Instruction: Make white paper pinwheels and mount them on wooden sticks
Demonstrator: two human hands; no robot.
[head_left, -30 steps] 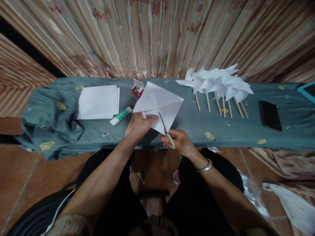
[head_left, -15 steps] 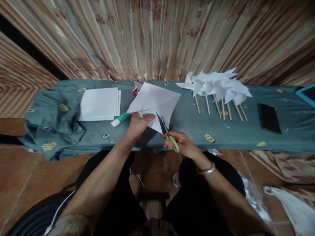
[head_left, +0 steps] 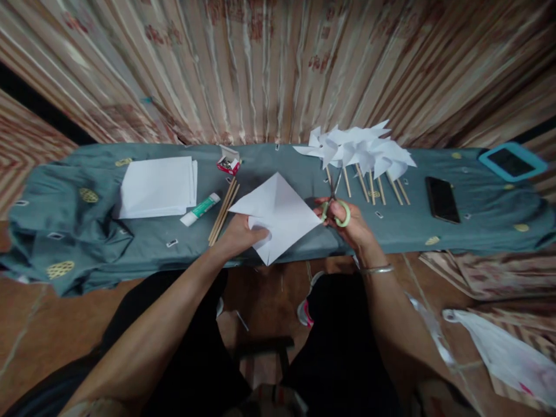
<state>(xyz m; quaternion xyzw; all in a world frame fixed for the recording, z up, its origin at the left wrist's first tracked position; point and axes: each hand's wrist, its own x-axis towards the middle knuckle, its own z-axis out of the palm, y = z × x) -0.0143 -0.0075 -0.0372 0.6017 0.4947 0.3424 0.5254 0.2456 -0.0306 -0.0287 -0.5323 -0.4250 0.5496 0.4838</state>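
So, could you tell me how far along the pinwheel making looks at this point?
Done: a batch of finished paper pinwheels on sticks lies on the blue cloth. In hand: the left hand holds a creased paper square while the right hand grips green-handled scissors beside it. Left: a stack of white sheets and bare wooden sticks, with the glue stick nearby.

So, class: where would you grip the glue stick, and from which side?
Probably across the middle of the glue stick, coming from above: it lies flat on the cloth, slanted, its long sides free between the paper stack and sticks.
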